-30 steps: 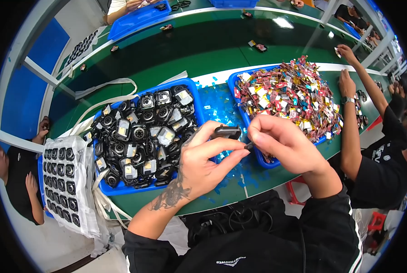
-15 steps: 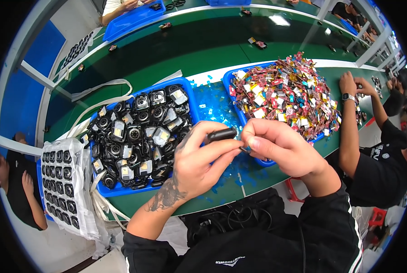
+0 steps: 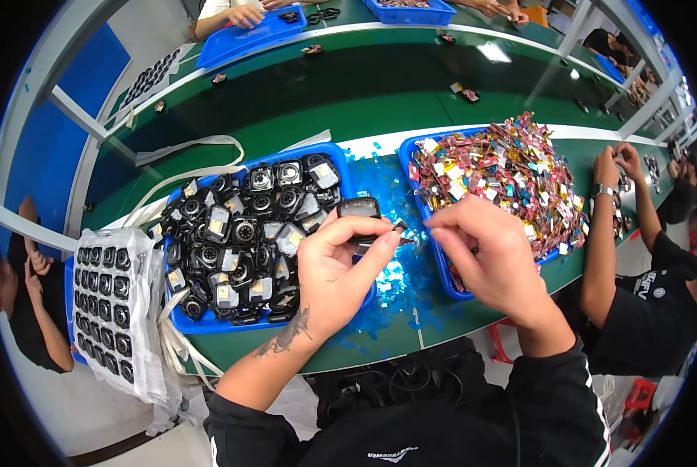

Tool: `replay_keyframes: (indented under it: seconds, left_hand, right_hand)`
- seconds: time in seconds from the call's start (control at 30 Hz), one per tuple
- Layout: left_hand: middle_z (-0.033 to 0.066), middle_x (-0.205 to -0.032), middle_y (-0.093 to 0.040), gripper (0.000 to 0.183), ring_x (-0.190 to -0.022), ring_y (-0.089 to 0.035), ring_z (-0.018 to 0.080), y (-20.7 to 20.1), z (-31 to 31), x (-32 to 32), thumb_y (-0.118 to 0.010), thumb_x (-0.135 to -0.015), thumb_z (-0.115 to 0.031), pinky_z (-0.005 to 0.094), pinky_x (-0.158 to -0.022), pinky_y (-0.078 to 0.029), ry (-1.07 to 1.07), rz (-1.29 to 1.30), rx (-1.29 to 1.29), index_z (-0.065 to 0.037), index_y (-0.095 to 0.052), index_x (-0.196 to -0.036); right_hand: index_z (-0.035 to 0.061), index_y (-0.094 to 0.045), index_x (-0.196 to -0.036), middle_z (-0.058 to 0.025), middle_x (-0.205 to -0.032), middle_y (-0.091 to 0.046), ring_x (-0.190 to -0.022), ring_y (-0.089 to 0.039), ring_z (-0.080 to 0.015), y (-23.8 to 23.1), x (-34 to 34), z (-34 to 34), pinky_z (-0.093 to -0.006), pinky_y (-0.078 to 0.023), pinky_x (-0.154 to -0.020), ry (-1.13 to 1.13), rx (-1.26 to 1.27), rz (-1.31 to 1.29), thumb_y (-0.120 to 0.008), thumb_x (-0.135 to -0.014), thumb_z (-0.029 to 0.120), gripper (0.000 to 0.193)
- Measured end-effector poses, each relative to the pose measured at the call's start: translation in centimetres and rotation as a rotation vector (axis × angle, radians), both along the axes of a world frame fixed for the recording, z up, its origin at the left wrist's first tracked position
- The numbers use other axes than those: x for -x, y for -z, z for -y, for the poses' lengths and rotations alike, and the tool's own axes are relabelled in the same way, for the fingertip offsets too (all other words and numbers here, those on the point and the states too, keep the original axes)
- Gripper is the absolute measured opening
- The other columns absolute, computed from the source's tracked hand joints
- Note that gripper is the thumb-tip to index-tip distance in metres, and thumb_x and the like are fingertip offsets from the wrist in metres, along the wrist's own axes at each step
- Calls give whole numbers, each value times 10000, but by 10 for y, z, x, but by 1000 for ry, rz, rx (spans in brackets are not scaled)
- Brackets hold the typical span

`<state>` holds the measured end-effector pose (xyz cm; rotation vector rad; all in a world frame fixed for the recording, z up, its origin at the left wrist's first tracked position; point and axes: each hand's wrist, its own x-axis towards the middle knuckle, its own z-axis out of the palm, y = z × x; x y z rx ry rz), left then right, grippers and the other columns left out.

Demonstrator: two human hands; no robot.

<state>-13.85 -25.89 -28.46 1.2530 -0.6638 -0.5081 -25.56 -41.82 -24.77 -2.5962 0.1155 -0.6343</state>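
Observation:
My left hand grips a black smartwatch case between thumb and fingers, above the strip of table between two blue trays. A small dark tab with a thin reddish end sticks out by my left thumb. Just right of it, my right hand is apart from the case, its fingers curled and thumb close to the index finger. What the right fingertips hold, if anything, is too small to make out.
The left blue tray is heaped with black watch cases; the right one with small reddish and yellow flex parts. Bits of blue film litter the green table. A white-lined rack of watch cases stands left. Co-workers sit right, left and across.
My right hand has drawn back rightward from the watch case. The case in my left hand has tilted, so its squarish inner side shows. The whole view has shifted slightly.

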Motion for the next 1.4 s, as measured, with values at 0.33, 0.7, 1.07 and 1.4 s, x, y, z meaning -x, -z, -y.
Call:
replay_keyframes:
  seconds: [0.33,0.7,1.07,1.4]
  left_hand:
    - [112,-1028,-605,133,-960,-612,160,9,-1,-2,-690,-815,61,287,-854,-492,126,147,-35,59,-653,-943]
    - [102,-1045,-541,226,-926,-580,150,0,5,2,-508,-920,46,277,-853,-465,10,93,-30,27,-569,-1137]
    - [112,-1018,-590,709,-828,-578,116,-22,-11,-1,-552,-848,77,259,-699,-482,213,491,-522,-13,-206,-1461]
    - [136,-1164,-550,576,-1037,-567,190,-6,2,0,-675,-783,72,327,-942,-453,42,454,-29,52,-474,-1322]
  right_hand:
    - [13,-666,-958,-84,-945,-632,-807,-608,-142,13,-11,-15,-250,-481,-642,-140,-608,140,-686,-811,-1,148]
    - [-4,-637,-890,-93,-884,-632,-814,-606,-151,5,0,-3,-264,-481,-706,-76,-819,197,-662,-797,-43,104]
    - [41,-590,-955,-133,-1004,-573,-942,-591,-314,10,-6,-2,-383,-480,-794,-324,-444,-53,-646,-841,34,127]
    - [2,-571,-999,-9,-908,-613,-822,-583,-45,30,-14,-20,-219,-491,-728,-199,-1488,162,-572,-948,68,84]
